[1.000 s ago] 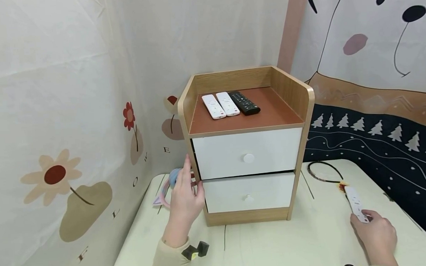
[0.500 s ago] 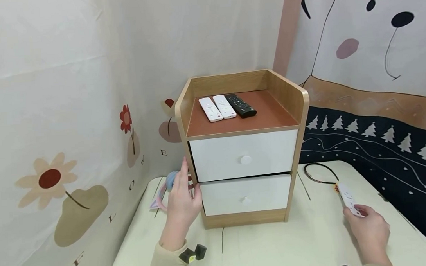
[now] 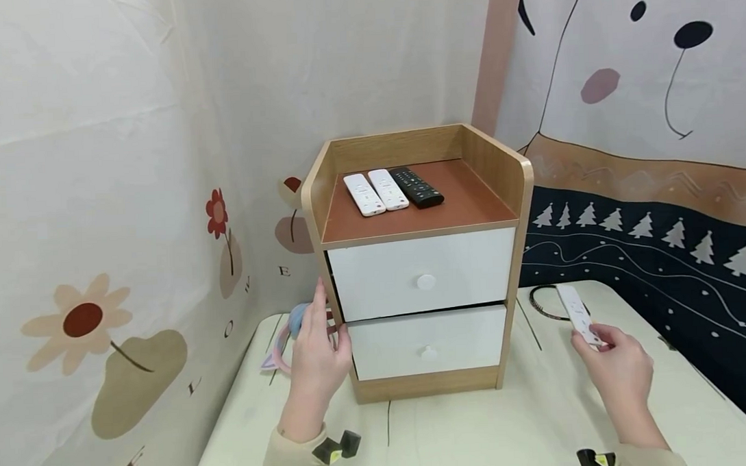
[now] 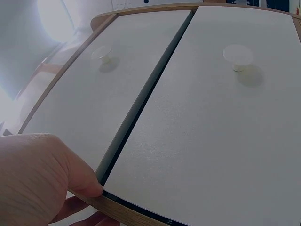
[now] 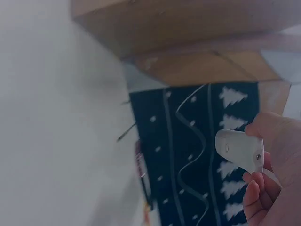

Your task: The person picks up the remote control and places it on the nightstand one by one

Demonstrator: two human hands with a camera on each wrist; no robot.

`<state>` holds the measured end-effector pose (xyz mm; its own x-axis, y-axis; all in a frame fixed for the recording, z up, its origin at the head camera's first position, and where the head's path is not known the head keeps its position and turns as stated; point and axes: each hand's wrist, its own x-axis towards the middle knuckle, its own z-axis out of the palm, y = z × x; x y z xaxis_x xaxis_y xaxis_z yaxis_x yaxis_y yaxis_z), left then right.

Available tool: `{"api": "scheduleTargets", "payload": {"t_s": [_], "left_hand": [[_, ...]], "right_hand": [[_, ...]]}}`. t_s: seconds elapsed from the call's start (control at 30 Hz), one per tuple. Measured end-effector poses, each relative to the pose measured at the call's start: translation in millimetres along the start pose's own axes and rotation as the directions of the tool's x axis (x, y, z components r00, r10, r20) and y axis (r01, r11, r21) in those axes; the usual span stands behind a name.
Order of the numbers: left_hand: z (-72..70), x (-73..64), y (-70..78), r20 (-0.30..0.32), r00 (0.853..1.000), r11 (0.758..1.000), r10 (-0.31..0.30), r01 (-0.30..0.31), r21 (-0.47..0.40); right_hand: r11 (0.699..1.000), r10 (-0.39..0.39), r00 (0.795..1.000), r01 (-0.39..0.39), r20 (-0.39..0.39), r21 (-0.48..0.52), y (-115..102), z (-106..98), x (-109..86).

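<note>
In the head view a small wooden cabinet [image 3: 427, 384] with two white drawers stands on the table. My left hand [image 3: 319, 365] rests against its left side, fingers straight up along the panel. The left wrist view has that thumb [image 4: 84, 181] at the front edge, by the gap between the drawers. To the right of the cabinet, my right hand [image 3: 621, 372] grips the lower end of a white remote control [image 3: 574, 308], raised over the table. On the cabinet's brown top lie two white remotes [image 3: 364, 195] and a black remote [image 3: 416, 187], side by side.
A black headband [image 3: 539, 308] lies on the table behind the held remote. Left of the cabinet is a pink and blue headband-like item [image 3: 280, 353], partly behind my left hand. Printed curtains [image 3: 645, 264] close in the back and sides. The cabinet top has raised side walls.
My right hand has lifted the white remote off the table area and moved it left, toward the cabinet. The left hand stays at the cabinet's side; the head view shifts slightly.
</note>
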<state>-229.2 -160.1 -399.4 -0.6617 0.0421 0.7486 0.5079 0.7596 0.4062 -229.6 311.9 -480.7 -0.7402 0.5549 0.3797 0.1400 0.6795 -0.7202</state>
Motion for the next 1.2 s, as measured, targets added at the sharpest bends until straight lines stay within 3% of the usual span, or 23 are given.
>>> {"api": "scheduleTargets", "payload": {"t_s": [0.13,0.33,0.6,0.9,1.2], "left_hand": [[0.5,-0.3,-1.1,-0.001,1.000,1.000,0.000,0.000,-0.001],[0.9,-0.1,-1.1,-0.011,1.000,1.000,0.001,-0.001,-0.007],[0.6,0.5,0.2,-0.011,1.000,1.000,-0.010,0.010,-0.009],[0.5,-0.7,-0.8,-0.006,1.000,1.000,0.002,-0.002,0.000],[0.8,1.6,-1.5,-0.001,1.000,1.000,0.000,0.000,-0.006]], "right_hand": [[0.993,-0.112,0.991,0.114,-0.075,0.028,-30,-4,3.9],[0.958,-0.246,0.949,0.268,-0.199,0.097,-70,-16,10.5],[0.911,-0.302,0.898,0.371,-0.321,0.182,-116,-37,23.4],[0.855,-0.375,0.839,0.477,-0.395,0.203,-162,-63,30.9],[0.795,-0.407,0.775,0.561,-0.484,0.230,-184,-70,35.6]]}}
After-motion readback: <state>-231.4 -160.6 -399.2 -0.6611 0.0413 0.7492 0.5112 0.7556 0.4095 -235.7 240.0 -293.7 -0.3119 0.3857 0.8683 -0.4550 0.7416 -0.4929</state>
